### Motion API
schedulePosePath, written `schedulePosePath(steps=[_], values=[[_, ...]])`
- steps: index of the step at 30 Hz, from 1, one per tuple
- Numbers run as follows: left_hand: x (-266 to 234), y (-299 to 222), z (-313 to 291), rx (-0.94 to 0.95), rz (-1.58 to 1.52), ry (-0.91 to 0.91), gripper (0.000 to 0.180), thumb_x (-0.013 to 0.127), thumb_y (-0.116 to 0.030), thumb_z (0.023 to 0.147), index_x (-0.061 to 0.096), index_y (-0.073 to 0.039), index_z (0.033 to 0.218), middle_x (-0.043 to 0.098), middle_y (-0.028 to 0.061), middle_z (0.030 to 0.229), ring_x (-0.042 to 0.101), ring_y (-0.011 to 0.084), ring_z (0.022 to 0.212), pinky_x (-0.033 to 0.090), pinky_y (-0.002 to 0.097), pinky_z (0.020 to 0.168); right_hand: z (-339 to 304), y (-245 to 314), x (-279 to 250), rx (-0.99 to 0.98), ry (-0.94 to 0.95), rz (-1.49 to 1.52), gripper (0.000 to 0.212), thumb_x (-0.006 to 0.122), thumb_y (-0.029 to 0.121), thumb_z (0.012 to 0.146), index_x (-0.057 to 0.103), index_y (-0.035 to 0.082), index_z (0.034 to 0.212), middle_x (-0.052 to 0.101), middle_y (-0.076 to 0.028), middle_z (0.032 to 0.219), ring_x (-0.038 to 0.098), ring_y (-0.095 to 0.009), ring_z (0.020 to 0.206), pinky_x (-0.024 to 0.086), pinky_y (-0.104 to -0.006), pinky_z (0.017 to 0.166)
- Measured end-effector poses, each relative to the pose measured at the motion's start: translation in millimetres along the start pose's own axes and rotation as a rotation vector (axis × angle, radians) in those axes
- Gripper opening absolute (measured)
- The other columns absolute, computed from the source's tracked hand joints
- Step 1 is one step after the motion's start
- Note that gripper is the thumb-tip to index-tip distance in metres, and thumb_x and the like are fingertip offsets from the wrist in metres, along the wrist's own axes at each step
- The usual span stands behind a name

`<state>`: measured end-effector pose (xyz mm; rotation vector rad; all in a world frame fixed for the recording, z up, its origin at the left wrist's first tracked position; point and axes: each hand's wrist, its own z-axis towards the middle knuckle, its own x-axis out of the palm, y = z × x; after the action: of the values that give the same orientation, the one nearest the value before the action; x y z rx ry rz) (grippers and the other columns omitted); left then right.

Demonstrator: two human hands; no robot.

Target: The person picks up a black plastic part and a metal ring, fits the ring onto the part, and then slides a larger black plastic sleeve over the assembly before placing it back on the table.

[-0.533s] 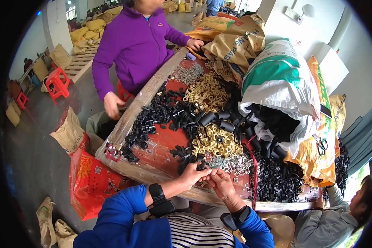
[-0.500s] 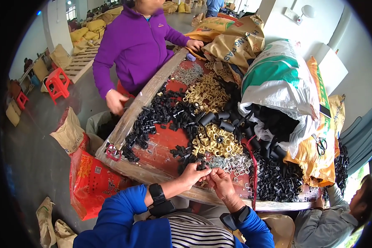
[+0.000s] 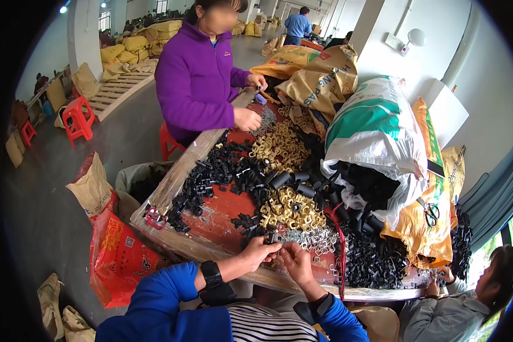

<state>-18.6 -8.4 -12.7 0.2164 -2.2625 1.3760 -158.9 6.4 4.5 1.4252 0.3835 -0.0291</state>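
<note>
- Left hand (image 3: pixel 257 253): grip clamped on a small black part (image 3: pixel 272 234), over the near side of the red counter (image 3: pixel 218 212).
- Right hand (image 3: pixel 297 264): grip just beside; whether closed, I cannot tell.
- Gold pieces (image 3: pixel 290 210): heaped beyond.

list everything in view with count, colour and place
worktable: one, red, centre
plastic parts: many, black, across worktable
fittings: many, gold, worktable's middle
metal pieces: many, silver, near edge
open sack: one, white and green, worktable's right
orange sack: one, orange, right
scissors: one pair, black handles, on orange sack
printed bag: one, red, left floor
stools: three, red, left
co-workers: at least three, in purple, grey, blue, around and beyond worktable
hands: two, bare, near edge
</note>
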Motion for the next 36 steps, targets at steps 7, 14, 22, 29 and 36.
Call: schedulePosePath(steps=[7, 14, 22, 29, 36], values=[[2, 0, 3, -0.086, 0.037, 0.072, 0.006, 0.055, -0.015, 0.076, 0.052, -0.011, 0.078, 0.049, -0.0047, 0.065, 0.044, 0.0043, 0.054, 0.035, 0.0171, 0.044, -6, 10, -5, -0.109, -0.046, -0.203, 0.015, 0.05, 0.014, 0.081, 0.05, -0.001, 0.082, 0.053, -0.005, 0.059, 0.047, -0.007, 0.05, 0.039, -0.0218, 0.044], [21, -11, -4, -0.103, -0.025, 0.221, 0.015, 0.049, -0.017, 0.077, 0.05, -0.008, 0.089, 0.051, -0.0007, 0.07, 0.047, 0.0077, 0.056, 0.039, 0.0201, 0.048, -20, 7, -28, 0.025, -0.13, 0.027, 0.011, 0.048, 0.009, 0.08, 0.05, -0.001, 0.074, 0.05, -0.001, 0.065, 0.045, -0.006, 0.062, 0.039, -0.0209, 0.055], [32, -4, -18, -0.198, -0.093, 0.374, 0.03, 0.043, -0.015, 0.082, 0.044, -0.002, 0.109, 0.054, 0.0043, 0.086, 0.051, 0.0104, 0.072, 0.042, 0.0232, 0.06, -51, -3, -44, 0.051, -0.173, 0.126, 0.004, 0.056, 0.004, 0.073, 0.053, 0.002, 0.074, 0.049, 0.0, 0.069, 0.044, -0.006, 0.066, 0.036, -0.02, 0.057], [36, 4, -15, -0.259, -0.028, 0.315, 0.025, 0.045, -0.017, 0.083, 0.049, -0.005, 0.104, 0.054, 0.0018, 0.09, 0.052, 0.0078, 0.073, 0.044, 0.0206, 0.062, -51, -6, -46, -0.237, -0.164, -0.322, 0.011, 0.062, -0.001, 0.064, 0.056, 0.004, 0.073, 0.05, -0.004, 0.076, 0.046, -0.014, 0.075, 0.037, -0.0238, 0.063], [27, 10, 0, -0.298, 0.053, 0.306, 0.027, 0.047, -0.016, 0.082, 0.047, -0.002, 0.106, 0.054, 0.0032, 0.093, 0.053, 0.0099, 0.079, 0.044, 0.0226, 0.065, -38, -1, -47, -0.304, -0.148, -0.618, 0.018, 0.065, 0.001, 0.056, 0.058, 0.007, 0.072, 0.048, -0.006, 0.086, 0.044, -0.02, 0.083, 0.035, -0.0309, 0.072]])
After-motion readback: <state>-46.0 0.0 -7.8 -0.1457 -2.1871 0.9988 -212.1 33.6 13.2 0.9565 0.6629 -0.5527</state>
